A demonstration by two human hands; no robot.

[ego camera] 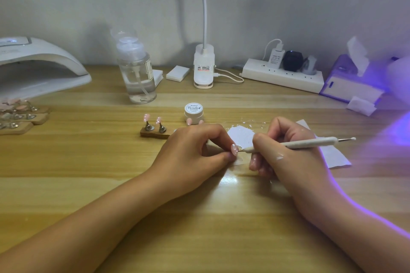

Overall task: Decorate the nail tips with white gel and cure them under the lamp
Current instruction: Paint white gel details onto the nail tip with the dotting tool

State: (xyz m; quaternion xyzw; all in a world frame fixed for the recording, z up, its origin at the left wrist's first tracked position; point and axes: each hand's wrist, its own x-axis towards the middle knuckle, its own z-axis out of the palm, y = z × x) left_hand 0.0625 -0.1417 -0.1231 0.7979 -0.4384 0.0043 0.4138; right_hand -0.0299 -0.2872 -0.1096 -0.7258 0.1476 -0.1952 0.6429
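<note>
The nail tip [234, 148] is pinched between the thumb and index finger of the left hand [195, 148], low over the table [88, 162]. The other fingers are curled beneath the palm. The dotting pen [310, 142] is gripped by the right hand [286, 153] in a writing hold, with the fingers closed round the forward end of the shaft. The fine point of the pen is set at the right edge of the nail tip. Whether it touches cannot be told.

The gel jar [193, 113] is placed just behind the left hand with its lid on. The wooden holder [155, 132], left of that hand, carries two pink tips on metal stands. A sheet of paper [241, 135] smeared with white gel lies between and behind the hands. The curing lamp [33, 66] is located at the far left, well apart.
</note>
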